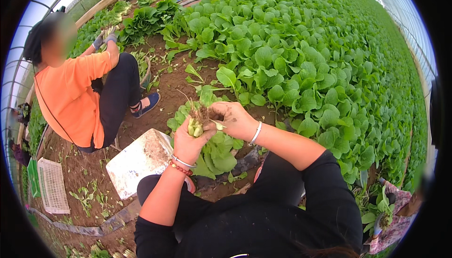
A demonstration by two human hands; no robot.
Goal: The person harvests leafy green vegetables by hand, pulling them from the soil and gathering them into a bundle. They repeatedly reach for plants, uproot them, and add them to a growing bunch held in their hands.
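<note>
In front of my knees, my left hand (189, 144) is wrapped round a small bunch of leafy greens (220, 154). The pale stem ends point up, and the broad leaves hang below the hand. Brown, soil-covered roots (199, 114) stick up from the stems. My right hand (239, 120) has its fingers closed at these roots, close to the left hand; soil clings to its fingers. A yellowish leaf piece shows by the right thumb; I cannot make out whether it is gripped.
Dense rows of greens (306, 79) grow ahead and to the right. A dirty white foam box (141, 161) stands at my left, with a white plastic crate (52, 185) beyond. A person in orange (70, 95) squats at the left; another person (393, 215) handles greens at lower right.
</note>
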